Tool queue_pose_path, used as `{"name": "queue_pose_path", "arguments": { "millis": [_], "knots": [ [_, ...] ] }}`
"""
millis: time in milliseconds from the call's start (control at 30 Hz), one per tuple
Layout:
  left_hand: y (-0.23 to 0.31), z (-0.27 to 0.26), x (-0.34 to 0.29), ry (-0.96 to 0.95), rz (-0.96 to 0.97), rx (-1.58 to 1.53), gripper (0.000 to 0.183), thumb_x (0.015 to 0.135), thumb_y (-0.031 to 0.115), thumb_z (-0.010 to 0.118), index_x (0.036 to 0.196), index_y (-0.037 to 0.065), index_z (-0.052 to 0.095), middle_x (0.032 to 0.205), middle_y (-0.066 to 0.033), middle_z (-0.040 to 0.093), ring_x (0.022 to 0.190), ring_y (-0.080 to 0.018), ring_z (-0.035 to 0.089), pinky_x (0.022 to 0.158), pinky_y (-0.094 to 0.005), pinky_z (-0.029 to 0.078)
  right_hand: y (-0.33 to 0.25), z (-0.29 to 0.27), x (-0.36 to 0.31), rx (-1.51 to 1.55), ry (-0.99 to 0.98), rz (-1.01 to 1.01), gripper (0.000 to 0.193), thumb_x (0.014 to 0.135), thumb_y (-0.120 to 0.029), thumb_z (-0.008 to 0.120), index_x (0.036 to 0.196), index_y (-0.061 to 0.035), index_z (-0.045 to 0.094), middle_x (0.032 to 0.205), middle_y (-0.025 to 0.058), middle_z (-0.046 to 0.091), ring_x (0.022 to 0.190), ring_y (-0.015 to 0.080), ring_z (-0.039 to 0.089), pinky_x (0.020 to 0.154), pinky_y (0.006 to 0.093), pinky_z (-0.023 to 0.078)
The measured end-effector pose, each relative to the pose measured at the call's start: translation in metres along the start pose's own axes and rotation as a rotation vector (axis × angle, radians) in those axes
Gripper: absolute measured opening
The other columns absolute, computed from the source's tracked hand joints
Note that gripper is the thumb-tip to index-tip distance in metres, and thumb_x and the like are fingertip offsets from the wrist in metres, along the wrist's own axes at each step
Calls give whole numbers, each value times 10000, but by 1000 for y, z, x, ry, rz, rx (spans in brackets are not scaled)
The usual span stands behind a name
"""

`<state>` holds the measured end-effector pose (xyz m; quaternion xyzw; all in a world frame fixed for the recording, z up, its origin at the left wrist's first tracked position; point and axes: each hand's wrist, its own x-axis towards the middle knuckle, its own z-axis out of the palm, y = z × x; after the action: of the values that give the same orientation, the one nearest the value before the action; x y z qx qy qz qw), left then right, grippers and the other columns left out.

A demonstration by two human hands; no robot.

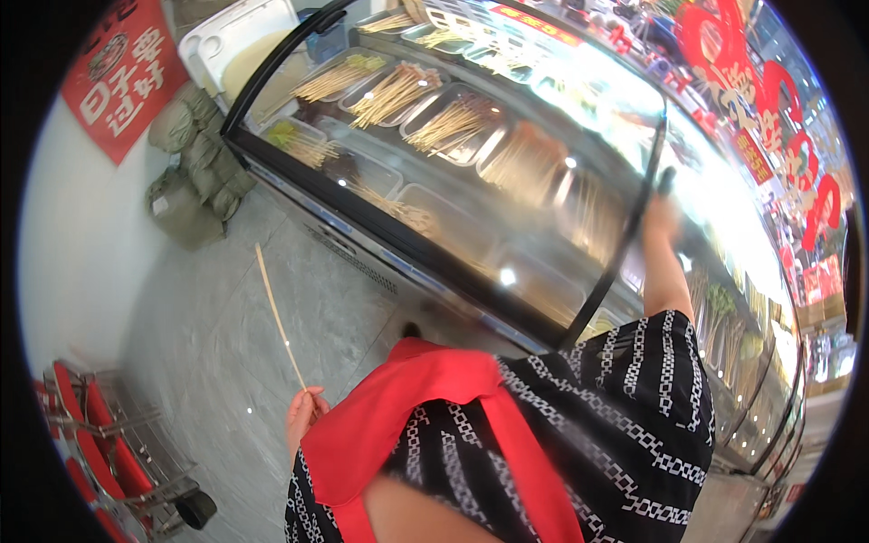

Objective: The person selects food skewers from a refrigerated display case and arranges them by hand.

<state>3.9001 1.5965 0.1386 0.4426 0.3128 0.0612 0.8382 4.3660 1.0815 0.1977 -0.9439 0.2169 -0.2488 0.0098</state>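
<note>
My left hand (305, 412), low and to the left, is closed around one end of a long thin wooden skewer (272, 303). The skewer slants up over the floor, and no food shows on it. My right hand (663, 217) reaches out at the right, beside the black frame bar (640, 204) of a glass-fronted display case (326, 195). Motion blurs its fingers, and a dark piece (668, 179) shows at their tips. Whether they grip it cannot be told. Metal trays of skewers (391, 93) lie behind the glass.
A stack of red-seated metal chairs (100, 443) stands at lower left. Green bundled bags (190, 176) lie against the wall under a red poster (116, 77). A white plastic bin (226, 41) sits at the case's far left end. Grey tile floor (208, 344) runs between.
</note>
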Motion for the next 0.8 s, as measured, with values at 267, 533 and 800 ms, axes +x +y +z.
{"name": "queue_pose_path", "arguments": {
  "millis": [267,533,800],
  "knots": [
    [49,-30,38,172,108,144,236,901,227,427,1005,34,513,588,5,449,493,-34,369,453,-167,278,-13,33,16,-255,23,155,458,842,-456,386,1068,-72,494,1106,146,475,1028,320,464,802,420,432],
    [99,-52,138,76,114,49,204,903,188,426,1016,42,515,592,-7,455,503,-42,381,449,-169,299,-32,19,-46,-139,140,475,597,827,-505,344,1181,-34,446,1224,160,414,1139,328,375,936,420,315],
    [162,-42,252,-5,62,100,199,906,167,418,986,30,538,592,-4,438,501,-51,380,461,-177,322,-90,82,-30,-150,129,491,713,798,-542,377,1242,15,349,1328,170,310,1248,296,262,1006,416,217]
  ]
}}
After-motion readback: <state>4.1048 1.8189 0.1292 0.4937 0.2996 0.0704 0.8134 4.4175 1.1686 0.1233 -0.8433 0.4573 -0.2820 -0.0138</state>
